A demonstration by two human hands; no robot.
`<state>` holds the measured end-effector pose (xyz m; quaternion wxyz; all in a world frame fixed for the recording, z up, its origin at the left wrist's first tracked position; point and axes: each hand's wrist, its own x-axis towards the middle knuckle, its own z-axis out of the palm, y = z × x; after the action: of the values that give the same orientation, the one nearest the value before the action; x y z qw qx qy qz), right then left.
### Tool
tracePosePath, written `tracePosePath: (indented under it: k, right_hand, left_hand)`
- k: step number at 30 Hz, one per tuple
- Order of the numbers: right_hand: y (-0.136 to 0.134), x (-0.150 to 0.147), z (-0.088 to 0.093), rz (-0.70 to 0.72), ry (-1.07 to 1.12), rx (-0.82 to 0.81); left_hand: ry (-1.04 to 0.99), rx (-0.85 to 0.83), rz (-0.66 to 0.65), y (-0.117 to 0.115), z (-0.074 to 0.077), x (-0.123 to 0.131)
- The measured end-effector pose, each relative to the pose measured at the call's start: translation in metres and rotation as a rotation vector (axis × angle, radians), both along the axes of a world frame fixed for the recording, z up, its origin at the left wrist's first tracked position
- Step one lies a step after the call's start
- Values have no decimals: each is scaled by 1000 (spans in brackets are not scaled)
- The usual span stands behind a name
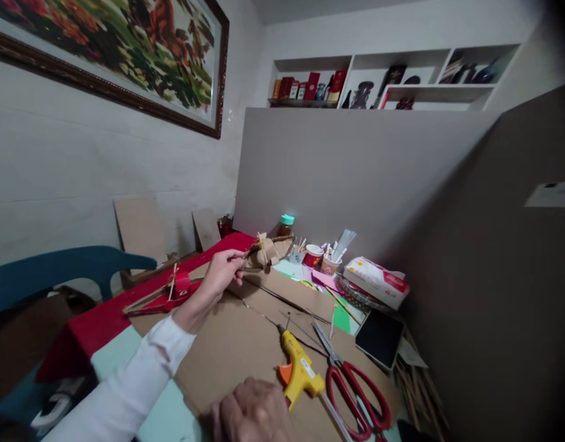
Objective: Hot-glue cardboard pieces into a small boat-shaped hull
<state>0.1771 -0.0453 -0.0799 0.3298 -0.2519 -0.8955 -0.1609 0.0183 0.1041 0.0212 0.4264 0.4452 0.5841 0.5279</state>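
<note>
My left hand (226, 270) reaches forward over the table, fingers pinched on one end of a small boat-shaped cardboard model (273, 250) with pointed ends, which it holds up in the air. Low in the view my right hand (254, 410) is curled, slightly blurred, over the cardboard sheet (227, 362); what its fingers hold, if anything, is hidden. Right beside it lies a yellow glue gun (301, 368) with an orange trigger and a glue stick in its back. Red-handled scissors (351, 387) lie to the gun's right, blades partly apart.
A red boat-like piece (183, 287) with cardboard edges sits at left. Toward the back stand a teal-lidded jar (286, 226), a red-and-white cup (313, 255) and a cup of glue sticks (330, 265). At right are a tissue pack (376, 281), a black tablet-like slab (380, 337) and cardboard strips (415, 383).
</note>
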Motion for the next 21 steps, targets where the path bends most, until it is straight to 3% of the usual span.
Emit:
tracePosePath:
  k: [5,9,13,21]
  right_hand:
    - [-7,-1,10,43,21,-33]
    - [-14,0,23,84,-17,-109]
    - [-15,0,24,113,-30,-147]
    - [-8,3,23,125,-10,-174]
  left_hand:
    - [111,-106,-3,-97,-42,-53]
    - [183,-153,52,-141,-62,-92]
    - [230,-166,72,-156,-71,-110]
    - [294,-166,53,-165,-78,-116]
